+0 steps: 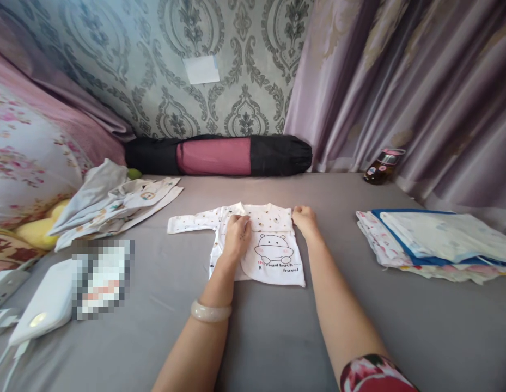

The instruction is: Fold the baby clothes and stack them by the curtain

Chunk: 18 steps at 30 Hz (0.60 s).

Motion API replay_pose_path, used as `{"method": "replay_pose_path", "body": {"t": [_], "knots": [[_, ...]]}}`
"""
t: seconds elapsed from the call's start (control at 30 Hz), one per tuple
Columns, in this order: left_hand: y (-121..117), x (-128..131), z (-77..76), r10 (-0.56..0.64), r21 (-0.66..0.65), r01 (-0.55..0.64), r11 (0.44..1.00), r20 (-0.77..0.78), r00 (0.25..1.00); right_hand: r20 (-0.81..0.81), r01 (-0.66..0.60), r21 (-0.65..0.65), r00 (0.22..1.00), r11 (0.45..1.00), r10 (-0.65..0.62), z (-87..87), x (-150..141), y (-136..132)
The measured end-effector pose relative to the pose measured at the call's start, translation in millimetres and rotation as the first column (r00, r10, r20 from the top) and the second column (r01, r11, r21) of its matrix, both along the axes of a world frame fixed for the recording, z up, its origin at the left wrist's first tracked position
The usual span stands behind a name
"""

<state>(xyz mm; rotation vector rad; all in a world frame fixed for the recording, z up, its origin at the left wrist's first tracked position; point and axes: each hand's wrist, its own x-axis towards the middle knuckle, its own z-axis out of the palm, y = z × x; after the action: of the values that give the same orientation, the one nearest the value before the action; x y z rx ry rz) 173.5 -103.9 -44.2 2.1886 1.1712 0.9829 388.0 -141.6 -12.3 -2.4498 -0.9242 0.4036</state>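
A small white baby shirt (277,272) with a hippo drawing and lettering lies flat on the grey bedsheet. One dotted sleeve stretches out to the left; the right sleeve appears folded across the chest. My left hand (237,237), a pale bangle on its wrist, rests on the shirt's front with its fingers closed on the cloth near the folded sleeve. At the right shoulder edge, my right hand (305,220) has its fingers curled and pinched against the shirt's fabric.
Folded clothes (444,239) are stacked at the right, with a bottle (381,167) behind. Loose clothes (126,201) lie at the left, near a white device with cables (48,299) and a blurred-out item (103,280). A black and maroon roll bag (215,156) lies along the wall.
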Motion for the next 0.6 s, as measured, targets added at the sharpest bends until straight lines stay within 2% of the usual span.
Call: {"method": "replay_pose_path", "body": {"t": [0.1, 0.33, 0.47, 0.6], "knots": [[0.3, -0.7, 0.3, 0.009, 0.012, -0.008, 1.000, -0.022, 1.000, -0.002, -0.033, -0.037, 0.999, 0.999, 0.033, 0.2, -4.6, -3.7], [-3.4, -1.2, -0.7, 0.028, 0.055, -0.020, 0.998, -0.146, 0.989, 0.148, -0.063, -0.081, 0.986, 0.995, 0.074, 8.5, -35.1, -13.7], [-6.6, -0.9, 1.5, 0.031, 0.107, -0.002, 0.994, -0.269, 0.963, 0.208, -0.072, -0.105, 0.974, 0.992, 0.092, 9.0, -36.5, -16.5], [-7.8, -0.6, 3.4, 0.035, 0.134, 0.010, 0.991, -0.326, 0.945, 0.249, -0.048, -0.103, 0.966, 0.994, 0.073, 5.5, -35.3, -17.1]]}}
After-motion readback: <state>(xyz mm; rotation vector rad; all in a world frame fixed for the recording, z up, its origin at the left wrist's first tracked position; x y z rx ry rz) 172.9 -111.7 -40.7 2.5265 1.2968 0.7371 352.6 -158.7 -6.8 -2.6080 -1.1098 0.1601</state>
